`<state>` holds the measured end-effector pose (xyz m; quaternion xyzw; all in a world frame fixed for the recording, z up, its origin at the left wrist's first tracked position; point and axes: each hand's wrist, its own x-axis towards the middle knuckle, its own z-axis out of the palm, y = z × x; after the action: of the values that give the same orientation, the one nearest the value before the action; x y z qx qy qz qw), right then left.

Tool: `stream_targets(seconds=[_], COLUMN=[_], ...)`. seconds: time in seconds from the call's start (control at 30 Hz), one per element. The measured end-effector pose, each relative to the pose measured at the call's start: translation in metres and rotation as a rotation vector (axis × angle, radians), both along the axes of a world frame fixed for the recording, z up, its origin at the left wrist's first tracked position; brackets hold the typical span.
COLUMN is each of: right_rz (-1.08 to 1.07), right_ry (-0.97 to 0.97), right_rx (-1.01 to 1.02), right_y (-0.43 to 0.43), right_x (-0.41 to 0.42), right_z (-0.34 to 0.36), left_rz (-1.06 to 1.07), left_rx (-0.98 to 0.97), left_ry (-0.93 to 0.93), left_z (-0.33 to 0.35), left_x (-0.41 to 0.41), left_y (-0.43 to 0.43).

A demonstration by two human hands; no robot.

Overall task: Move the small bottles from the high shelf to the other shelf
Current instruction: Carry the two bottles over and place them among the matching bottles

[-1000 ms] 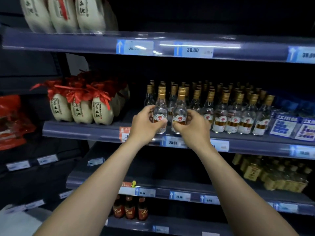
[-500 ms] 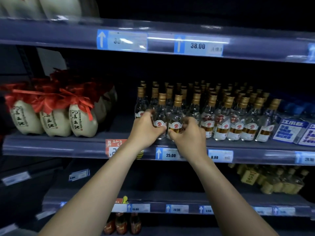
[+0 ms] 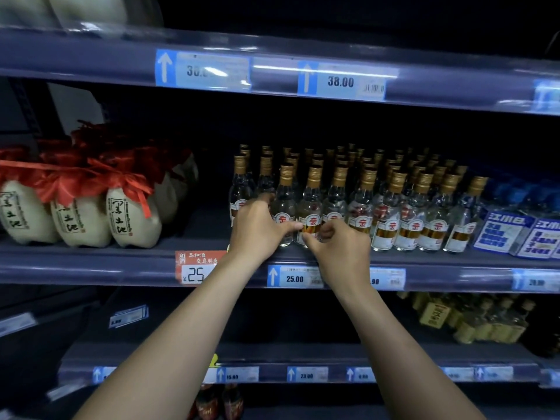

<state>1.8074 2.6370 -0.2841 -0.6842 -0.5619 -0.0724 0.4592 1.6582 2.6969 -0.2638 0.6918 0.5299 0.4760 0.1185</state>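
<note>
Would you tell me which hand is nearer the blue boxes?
Right. The right hand sits left of the blue boxes, beyond several small bottles; the left hand lies farther left.

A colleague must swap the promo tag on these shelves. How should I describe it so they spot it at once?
Find the middle shelf's front rail, beneath the ribboned cream jars and small gold-capped bottles. The promo tag sits there, just below and left of the left hand. It alone is orange-red with a large ¥25; neighbouring tags are blue and white.
</note>
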Motion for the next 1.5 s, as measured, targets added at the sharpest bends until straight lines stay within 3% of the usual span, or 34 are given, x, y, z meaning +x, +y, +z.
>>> stream_targets(seconds=[0.27,0.43,0.6,0.97,1.3,1.4,1.5], right_rz=[0.007,0.052,-0.004,0.049,0.127,0.203,0.363], right_ry=[-0.029,-0.327,-0.508,-0.458,-0.397,-0.313,-0.242], right_rx=[0.033,0.149,0.098,0.201,0.186,0.224,0.300], right_y=[0.003,-0.023,-0.042,-0.024,-0.035,-0.051,-0.084], right_x=[0.002,0.026,0.057,0.067,0.066,0.059,0.022], right_z=[-0.005,-0.019,-0.051,-0.080,-0.069,-0.074,-0.103], left_rz=[0.013,0.002,-0.010,-0.044,0.047,0.142,0.248], left_rx=[0.023,0.016,-0.013,0.010,0.312,0.249,0.027], left_ry=[0.001,0.053,0.009,0.028,0.003,0.018,0.060], left_z=[-0.001,-0.004,-0.004,-0.012,-0.019,-0.066,-0.123], left_x=[0.000,-0.009,-0.010,-0.012,-0.043,-0.065,-0.093], left_y=[-0.002,-0.006,-0.005,-0.003,-0.108,-0.166,-0.236])
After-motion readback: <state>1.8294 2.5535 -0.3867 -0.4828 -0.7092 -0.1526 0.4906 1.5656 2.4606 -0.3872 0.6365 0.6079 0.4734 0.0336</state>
